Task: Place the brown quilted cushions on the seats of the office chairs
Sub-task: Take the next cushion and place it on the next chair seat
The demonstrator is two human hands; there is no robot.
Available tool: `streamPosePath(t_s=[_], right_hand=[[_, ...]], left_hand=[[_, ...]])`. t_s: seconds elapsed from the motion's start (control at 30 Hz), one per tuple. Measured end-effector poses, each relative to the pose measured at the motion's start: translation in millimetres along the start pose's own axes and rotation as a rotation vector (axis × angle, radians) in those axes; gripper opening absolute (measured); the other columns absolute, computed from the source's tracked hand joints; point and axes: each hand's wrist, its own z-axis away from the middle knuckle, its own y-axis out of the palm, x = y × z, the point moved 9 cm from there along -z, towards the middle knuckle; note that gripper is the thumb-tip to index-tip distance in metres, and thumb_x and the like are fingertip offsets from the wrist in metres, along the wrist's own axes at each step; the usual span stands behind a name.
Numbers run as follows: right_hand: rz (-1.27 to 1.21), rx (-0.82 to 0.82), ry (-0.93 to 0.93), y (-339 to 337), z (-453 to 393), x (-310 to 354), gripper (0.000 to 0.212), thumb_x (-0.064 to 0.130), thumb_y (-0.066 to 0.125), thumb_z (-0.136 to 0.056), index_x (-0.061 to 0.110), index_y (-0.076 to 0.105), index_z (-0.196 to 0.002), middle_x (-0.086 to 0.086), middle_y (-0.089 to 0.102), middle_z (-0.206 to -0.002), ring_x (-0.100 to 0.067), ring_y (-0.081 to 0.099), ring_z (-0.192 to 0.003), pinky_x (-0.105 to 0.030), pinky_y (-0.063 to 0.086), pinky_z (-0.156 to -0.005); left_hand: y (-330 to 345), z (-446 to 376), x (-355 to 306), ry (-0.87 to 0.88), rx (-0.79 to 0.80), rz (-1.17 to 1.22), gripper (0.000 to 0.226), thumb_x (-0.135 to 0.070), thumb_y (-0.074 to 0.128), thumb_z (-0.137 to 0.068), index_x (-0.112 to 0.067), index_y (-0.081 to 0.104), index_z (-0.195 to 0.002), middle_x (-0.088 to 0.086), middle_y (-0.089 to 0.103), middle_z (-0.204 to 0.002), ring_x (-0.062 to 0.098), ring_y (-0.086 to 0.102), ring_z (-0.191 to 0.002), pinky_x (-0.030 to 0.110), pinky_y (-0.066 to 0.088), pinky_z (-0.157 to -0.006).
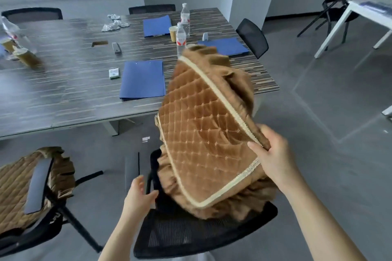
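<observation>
Cushion (203,133), soft, light and floppy, hangs tilted over the near chair (191,233), right hand (273,154) fingers pinched on its piped right edge, left hand (137,195) open just beside it, best placed to catch the drooping near-left frill.

Velvety quilted cloth cushion (203,133), black mesh chair (191,233)

No text can be read anywhere. The clear plastic water bottles (181,37) on the striped wooden desk (63,82) carry red-and-white labels, and the small green-and-white box (114,73) bears print, but all of it is too blurred to make out.
</observation>
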Motion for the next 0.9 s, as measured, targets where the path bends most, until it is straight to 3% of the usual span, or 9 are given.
streamPosePath(t_s=[0.1,0.17,0.27,0.43,0.57,0.67,0.77,0.83,0.9], right_hand=[[0.203,0.023,-0.214,20.5,-8.4,25.6,0.048,-0.009,0.074,-0.075,0.020,0.070,-0.114,0.015,0.065,-0.094,0.019,0.055,-0.090,0.002,0.037,-0.085],[0.320,0.064,-0.367,36.8,-8.7,40.6,0.049,-0.012,0.073,-0.071,0.017,0.072,-0.111,0.010,0.067,-0.092,0.008,0.057,-0.089,-0.008,0.044,-0.088],[0.391,0.017,-0.455,45.6,-14.6,55.4,0.047,-0.015,0.068,-0.070,0.014,0.072,-0.107,0.000,0.071,-0.096,-0.023,0.066,-0.089,-0.039,0.056,-0.078],[0.447,0.013,-0.523,42.5,-36.4,69.1,0.036,-0.008,0.057,-0.077,0.013,0.071,-0.103,0.000,0.070,-0.096,-0.024,0.065,-0.090,-0.038,0.056,-0.075],[0.431,0.142,-0.628,51.3,-38.2,74.3,0.038,0.008,0.040,-0.080,0.014,0.071,-0.101,0.002,0.069,-0.096,-0.021,0.064,-0.092,-0.041,0.056,-0.077],[0.405,0.121,-0.744,47.4,-39.9,81.6,0.038,0.002,0.043,-0.077,0.015,0.073,-0.097,0.004,0.069,-0.094,-0.023,0.061,-0.096,-0.044,0.050,-0.083],[0.488,-0.040,-0.788,39.2,-61.0,89.9,0.039,-0.008,0.056,-0.076,0.016,0.074,-0.101,0.002,0.070,-0.102,-0.029,0.054,-0.110,-0.052,0.040,-0.096],[0.483,-0.091,-0.775,39.6,-73.7,92.9,0.038,-0.008,0.066,-0.076,0.013,0.073,-0.106,-0.006,0.068,-0.113,-0.034,0.049,-0.120,-0.060,0.036,-0.101],[0.380,-0.141,-0.757,33.0,-78.8,93.0,0.030,-0.007,0.067,-0.080,0.008,0.074,-0.105,-0.012,0.065,-0.118,-0.034,0.049,-0.123,-0.058,0.038,-0.104]], left_hand=[[-11.4,-0.5,-68.9,0.268,-0.122,-0.044,0.097,-0.014,0.076,-0.083,-0.020,0.013,-0.157,0.000,0.022,-0.161,0.019,0.024,-0.147,0.039,0.028,-0.117],[-15.3,2.4,-111.5,0.471,-0.190,-0.087,0.104,-0.014,0.077,-0.081,-0.020,0.006,-0.157,-0.002,0.012,-0.163,0.015,0.011,-0.150,0.033,0.018,-0.119],[-11.0,-1.8,-138.0,0.576,-0.210,-0.226,0.117,-0.027,0.084,-0.073,-0.014,0.003,-0.156,0.007,0.010,-0.161,0.026,0.007,-0.151,0.050,0.020,-0.119],[-17.2,10.8,-162.2,0.713,-0.337,-0.303,0.124,-0.028,0.087,-0.068,-0.024,0.001,-0.156,0.011,0.011,-0.160,0.033,-0.003,-0.151,0.056,0.006,-0.118],[-14.4,34.1,-205.8,0.963,-0.376,-0.468,0.107,-0.019,0.084,-0.068,-0.025,0.020,-0.154,0.000,0.029,-0.158,0.028,0.002,-0.152,0.060,0.004,-0.118],[-3.2,42.0,-222.0,1.005,-0.328,-0.586,0.098,-0.015,0.082,-0.068,-0.027,0.031,-0.151,-0.004,0.057,-0.138,0.022,0.036,-0.143,0.050,0.013,-0.121],[-0.8,42.7,-224.7,0.940,-0.327,-0.548,0.043,-0.027,0.082,-0.073,-0.029,0.067,-0.112,-0.009,0.074,-0.086,0.020,0.071,-0.085,0.032,0.052,-0.086],[-4.1,34.8,-217.8,0.801,-0.317,-0.449,0.016,-0.036,0.077,-0.079,-0.028,0.066,-0.087,-0.009,0.070,-0.071,0.020,0.068,-0.068,0.032,0.054,-0.065],[-5.7,24.4,-205.7,0.663,-0.280,-0.334,0.016,-0.039,0.074,-0.081,-0.026,0.064,-0.081,-0.011,0.068,-0.069,0.015,0.066,-0.068,0.035,0.054,-0.067]])
